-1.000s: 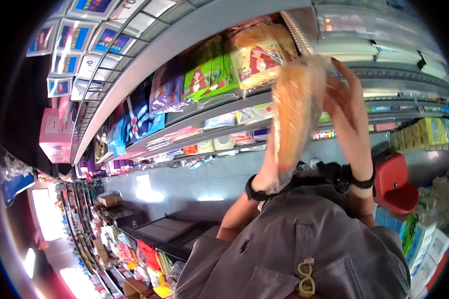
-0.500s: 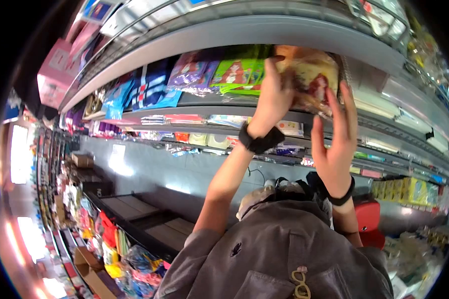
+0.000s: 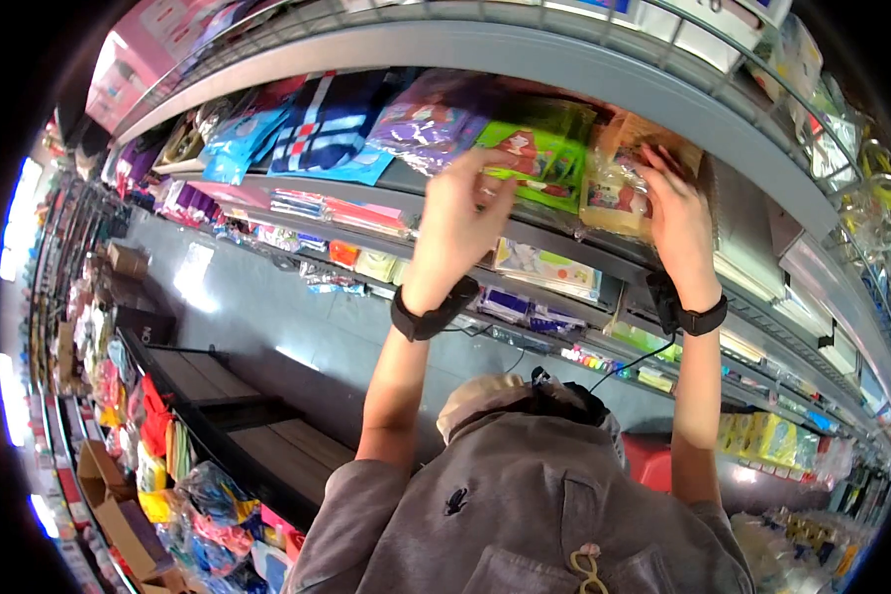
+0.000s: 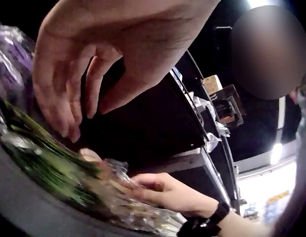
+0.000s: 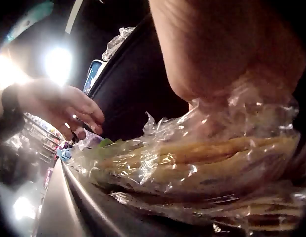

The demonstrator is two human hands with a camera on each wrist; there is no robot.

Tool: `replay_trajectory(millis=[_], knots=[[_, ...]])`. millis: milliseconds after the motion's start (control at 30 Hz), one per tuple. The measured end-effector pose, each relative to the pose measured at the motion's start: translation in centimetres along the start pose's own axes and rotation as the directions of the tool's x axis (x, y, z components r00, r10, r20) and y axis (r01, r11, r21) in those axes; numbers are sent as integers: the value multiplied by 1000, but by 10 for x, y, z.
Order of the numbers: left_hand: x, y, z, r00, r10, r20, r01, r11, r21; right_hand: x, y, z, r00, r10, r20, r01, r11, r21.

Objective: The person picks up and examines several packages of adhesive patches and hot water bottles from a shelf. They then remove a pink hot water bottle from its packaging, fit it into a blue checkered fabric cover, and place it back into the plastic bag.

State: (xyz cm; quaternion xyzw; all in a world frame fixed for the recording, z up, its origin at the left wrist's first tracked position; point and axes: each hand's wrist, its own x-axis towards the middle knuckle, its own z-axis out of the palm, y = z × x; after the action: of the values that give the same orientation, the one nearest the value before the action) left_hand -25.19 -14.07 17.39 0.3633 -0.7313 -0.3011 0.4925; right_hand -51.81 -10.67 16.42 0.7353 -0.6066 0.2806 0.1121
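In the head view, my left hand [image 3: 465,213] is over the shelf edge, fingers loosely bent, beside bright green packs [image 3: 540,148] printed with a red-haired figure. Nothing shows between those fingers in the left wrist view, where the hand [image 4: 113,54] hangs above the green packs [image 4: 54,168]. My right hand [image 3: 681,228] grips a beige pack [image 3: 616,198] in clear plastic, bearing a similar picture. Crinkled film around this wrapped pack [image 5: 202,158] covers part of the fingers in the right wrist view. Purple packs [image 3: 421,124] are left of the green ones.
A dark blue plaid item [image 3: 322,129] and light blue packs [image 3: 243,144] share the shelf. Above runs a grey shelf edge [image 3: 416,45] with a wire rail. Lower shelves hold more goods. A black rack [image 3: 267,416] stands behind at left, and a red seat [image 3: 648,463] at right.
The beige pack went from being held up before me to the shelf, beside the green packs. My left hand then moved left off it; the right hand, spread half a second ago, now grips it.
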Motion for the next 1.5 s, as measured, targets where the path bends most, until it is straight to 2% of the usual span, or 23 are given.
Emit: replay_trajectory(millis=[33,67,100,133,200,267,333,400,433,467,533,600,633,767,867,1000,1100,1233,1333,1367,1400,1467,1500], knots=[[1,-6,-12,993,67,-98,-58,994,97,1,0,1,1000,-2,-4,2,1000,-4],[3,-12,-25,976,60,-208,-10,972,235,-1,-2,0,1000,-3,-9,3,1000,-8],[8,-16,-38,948,194,-252,-78,910,408,-2,-5,-1,1000,-4,-13,4,1000,-13],[14,-19,-51,906,327,-270,-123,812,571,-4,-11,-4,999,11,-44,-12,999,-33],[26,-34,-70,897,411,-162,-191,692,696,-11,-28,-11,994,42,-105,-49,997,-67],[38,-65,-76,931,364,-23,-241,662,709,-15,-45,-15,974,60,-216,-59,998,10],[41,-70,-73,979,195,56,-194,818,541,-20,-68,-16,942,-8,-337,30,998,62],[40,-77,-71,968,250,29,-227,816,532,-28,-92,-18,932,-7,-363,79,980,183],[39,-78,-71,961,275,16,-242,815,527,-33,-104,-17,955,54,-291,48,941,334],[34,-79,-68,949,314,-3,-255,776,577,-38,-113,-13,972,106,-210,7,880,476],[13,-70,-61,919,394,-28,-275,688,672,-44,-128,4,950,255,182,-290,494,820],[-9,-58,-56,943,329,-48,-230,748,623,-44,-136,24,891,178,417,-452,276,848],[-20,-56,-55,946,320,-55,-223,763,606,-42,-140,28,807,109,580,-588,76,805],[-61,-56,-53,953,294,-77,-211,821,531,-30,-152,69,731,-55,680,-622,-464,631],[-83,-54,-55,946,320,-46,-260,837,482,-19,-161,90,752,-83,654,-562,-598,571],[-102,-57,-54,951,306,-53,-254,864,435,-21,-174,93,680,45,732,-629,-478,614],[-109,-56,-59,946,323,-31,-285,872,398,-27,-174,93,707,88,701,-614,-414,671],[-115,-41,-70,945,318,-73,-302,938,171,-30,-172,81,785,111,609,-558,-299,774],[-118,-52,-70,948,155,-277,-187,978,-94,-33,-171,60,806,176,565,-523,-234,820],[-116,-63,-72,957,118,-264,-121,993,4,-37,-166,55,812,181,555,-524,-190,830],[-107,-66,-72,953,82,-293,-93,995,-26,-39,-165,50,816,188,547,-514,-198,835],[-86,-68,-78,960,208,-190,-127,922,365,-43,-163,38,822,211,528,-488,-215,846],[-74,-68,-76,964,237,-125,-172,906,387,-48,-158,36,845,204,494,-461,-192,867]])
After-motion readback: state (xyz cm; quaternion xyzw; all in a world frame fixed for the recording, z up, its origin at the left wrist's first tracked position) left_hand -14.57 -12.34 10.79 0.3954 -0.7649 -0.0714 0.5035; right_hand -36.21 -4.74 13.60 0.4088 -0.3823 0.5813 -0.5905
